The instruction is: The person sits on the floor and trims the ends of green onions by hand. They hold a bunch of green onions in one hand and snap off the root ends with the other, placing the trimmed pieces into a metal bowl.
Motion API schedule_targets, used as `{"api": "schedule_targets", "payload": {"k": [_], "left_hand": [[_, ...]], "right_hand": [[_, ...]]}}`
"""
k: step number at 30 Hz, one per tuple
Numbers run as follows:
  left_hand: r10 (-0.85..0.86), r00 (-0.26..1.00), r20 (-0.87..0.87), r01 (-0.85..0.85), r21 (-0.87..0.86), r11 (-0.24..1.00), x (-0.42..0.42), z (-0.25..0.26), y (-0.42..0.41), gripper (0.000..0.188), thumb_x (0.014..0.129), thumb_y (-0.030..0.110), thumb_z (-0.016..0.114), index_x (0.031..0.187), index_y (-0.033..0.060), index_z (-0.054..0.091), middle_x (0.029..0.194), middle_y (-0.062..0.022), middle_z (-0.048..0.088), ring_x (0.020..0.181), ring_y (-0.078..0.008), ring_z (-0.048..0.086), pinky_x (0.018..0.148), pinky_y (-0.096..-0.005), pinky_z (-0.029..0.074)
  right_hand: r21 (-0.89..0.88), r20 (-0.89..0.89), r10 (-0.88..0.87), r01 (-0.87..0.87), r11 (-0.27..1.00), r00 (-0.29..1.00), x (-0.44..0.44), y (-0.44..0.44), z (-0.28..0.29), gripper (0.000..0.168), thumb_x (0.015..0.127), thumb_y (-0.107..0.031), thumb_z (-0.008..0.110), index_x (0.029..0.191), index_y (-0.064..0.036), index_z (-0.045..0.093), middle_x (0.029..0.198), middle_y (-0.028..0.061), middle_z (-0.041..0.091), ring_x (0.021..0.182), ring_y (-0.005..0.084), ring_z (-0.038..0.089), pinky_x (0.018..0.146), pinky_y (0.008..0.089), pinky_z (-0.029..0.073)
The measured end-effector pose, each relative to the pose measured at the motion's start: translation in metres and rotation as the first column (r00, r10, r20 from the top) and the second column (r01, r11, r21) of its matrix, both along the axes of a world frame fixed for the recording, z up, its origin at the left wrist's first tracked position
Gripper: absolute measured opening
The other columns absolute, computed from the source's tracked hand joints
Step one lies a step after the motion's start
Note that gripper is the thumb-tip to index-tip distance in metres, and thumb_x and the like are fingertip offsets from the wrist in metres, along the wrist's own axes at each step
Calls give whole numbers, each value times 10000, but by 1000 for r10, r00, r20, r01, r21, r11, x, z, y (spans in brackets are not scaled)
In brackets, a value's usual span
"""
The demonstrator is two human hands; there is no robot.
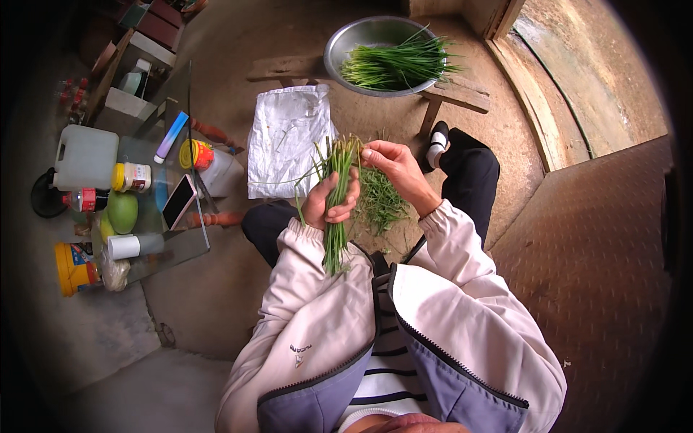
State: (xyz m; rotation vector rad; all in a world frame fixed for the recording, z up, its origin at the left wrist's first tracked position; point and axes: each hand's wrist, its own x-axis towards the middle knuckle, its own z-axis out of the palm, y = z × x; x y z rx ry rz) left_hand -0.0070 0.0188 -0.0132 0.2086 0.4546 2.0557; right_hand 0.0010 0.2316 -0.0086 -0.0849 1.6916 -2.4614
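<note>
A bunch of green chives (pixel 340 187) is gripped upright in my left hand (pixel 331 199), its cut-looking ends toward my lap and its paler, ragged ends pointing away from me. A few loose strands stick out to the left. With thumb and forefinger, my right hand (pixel 399 169) pinches a thin yellowish strand at the far end of the bunch. Below my hands, a heap of loose green trimmings (pixel 381 201) lies on the floor between my legs. Beyond it, a steel basin (pixel 337 53) holds a larger pile of chives (pixel 398 62), with pale bases to the left.
The basin rests on a wooden bench (pixel 460 94). A white woven sack (pixel 289 140) lies before my left knee. On my left, a glass table (pixel 189 241) carries a phone (pixel 180 201), a jug (pixel 86 157), jars and a green fruit (pixel 123 212). A doorway threshold (pixel 528 108) is at right.
</note>
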Motion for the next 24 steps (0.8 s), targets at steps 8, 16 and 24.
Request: {"api": "schedule_targets", "payload": {"k": [8, 16, 24], "left_hand": [[31, 996, 78, -29, -30, 999, 8, -7, -2, 391, 1049, 366, 394, 1221, 16, 427, 852, -102, 502, 451, -57, 394, 354, -175, 314], [74, 996, 46, -65, -172, 983, 9, -10, 1, 323, 1039, 360, 429, 1157, 73, 516, 832, -42, 517, 498, -61, 404, 406, -196, 341], [106, 994, 7, -100, -261, 960, 10, -9, -1, 324, 1032, 341, 455, 1163, 47, 488, 828, -51, 500, 496, -62, 419, 400, -190, 349]], "right_hand": [[-54, 10, 22, -22, 998, 1000, 1, -3, -9, 233, 935, -212, 654, 1013, 5, 691, 900, -13, 667, 834, 67, 572, 799, 241, 457], [-298, 220, -77, 142, 944, 972, 3, -12, -14, 195, 933, -189, 656, 1003, -8, 673, 890, 16, 670, 808, 85, 600, 757, 225, 482], [-245, 232, -19, 77, 966, 973, 2, -7, -17, 230, 962, -214, 621, 1054, -6, 655, 946, 36, 681, 813, 85, 622, 755, 209, 496]]}}
